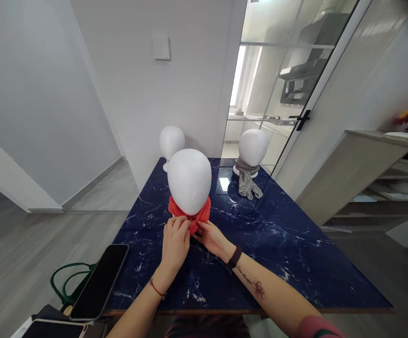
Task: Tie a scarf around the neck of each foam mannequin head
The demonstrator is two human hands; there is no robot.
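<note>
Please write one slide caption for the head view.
Left hand and right hand grip a red scarf around a foam head's neck on a blue table.

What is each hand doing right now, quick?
Left hand: fingers closed on the red scarf.
Right hand: fingers pinching the same scarf.

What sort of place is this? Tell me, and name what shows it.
Probably a home's dining area: marbled blue table, glass door onto a kitchen with range hood, wall switch.

A home: glass door [295,94] onto a kitchen with range hood [307,70].
</note>
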